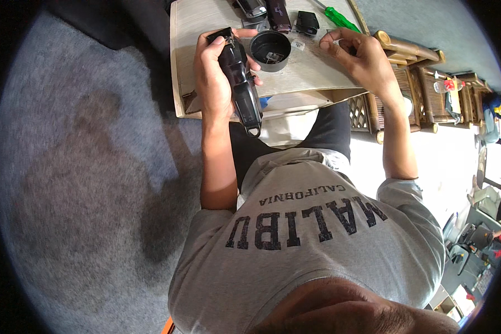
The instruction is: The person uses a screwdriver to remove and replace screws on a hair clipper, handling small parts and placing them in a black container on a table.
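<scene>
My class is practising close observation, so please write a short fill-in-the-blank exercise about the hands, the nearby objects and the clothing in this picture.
1. The left hand holds a hair clipper whose body is coloured ____.
2. The right hand is the one nearer the screwdriver, whose handle is coloured ____.
3. Between the hands, the open container has a rim that is ____ in shape.
4. The short-sleeved shirt is ____ with dark lettering.

Missing words: black; green; round; grey.
</scene>
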The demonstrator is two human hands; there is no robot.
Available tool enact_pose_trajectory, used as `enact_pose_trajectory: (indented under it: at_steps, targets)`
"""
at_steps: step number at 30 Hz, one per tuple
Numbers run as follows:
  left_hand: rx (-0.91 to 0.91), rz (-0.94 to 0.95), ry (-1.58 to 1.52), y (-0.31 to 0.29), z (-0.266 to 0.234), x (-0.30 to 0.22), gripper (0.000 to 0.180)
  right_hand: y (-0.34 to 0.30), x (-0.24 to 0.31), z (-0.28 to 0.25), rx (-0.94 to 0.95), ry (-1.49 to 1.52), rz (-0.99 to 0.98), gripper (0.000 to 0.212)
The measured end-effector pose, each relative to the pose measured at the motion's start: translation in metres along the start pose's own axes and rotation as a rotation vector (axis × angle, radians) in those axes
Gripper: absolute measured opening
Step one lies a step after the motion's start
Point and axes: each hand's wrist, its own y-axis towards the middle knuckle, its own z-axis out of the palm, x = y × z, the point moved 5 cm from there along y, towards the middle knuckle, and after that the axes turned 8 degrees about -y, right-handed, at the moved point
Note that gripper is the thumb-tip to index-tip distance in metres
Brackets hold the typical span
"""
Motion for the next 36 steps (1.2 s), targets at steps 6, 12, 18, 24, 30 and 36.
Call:
enact_pose_trajectory:
  at_steps: [6,12,18,24,30,36]
  targets:
    - [0.015,0.011,0.009,0.001,0.002,0.001,0.029,0.003,-0.013,0.007,0.065,-0.227,-0.028,0.029]
    - [0.005,0.009,0.011,-0.002,0.004,-0.001,0.028,0.003,-0.018,0.002,-0.161,-0.109,-0.206,0.03]
    - [0.007,0.018,0.009,-0.002,0.004,-0.002,0.028,-0.002,0.012,-0.013,-0.103,-0.112,-0.067,0.022]
    - [0.004,0.02,0.022,-0.003,0.004,-0.001,0.03,-0.001,0.052,-0.009,-0.071,-0.093,-0.239,0.019]
    - [-0.009,0.014,0.041,-0.001,0.002,-0.001,0.032,0.009,0.082,0.012,0.151,-0.293,-0.468,0.023]
    - [0.004,0.015,0.015,-0.001,0.001,-0.001,0.029,0.019,0.084,0.022,0.175,-0.404,-0.473,0.027]
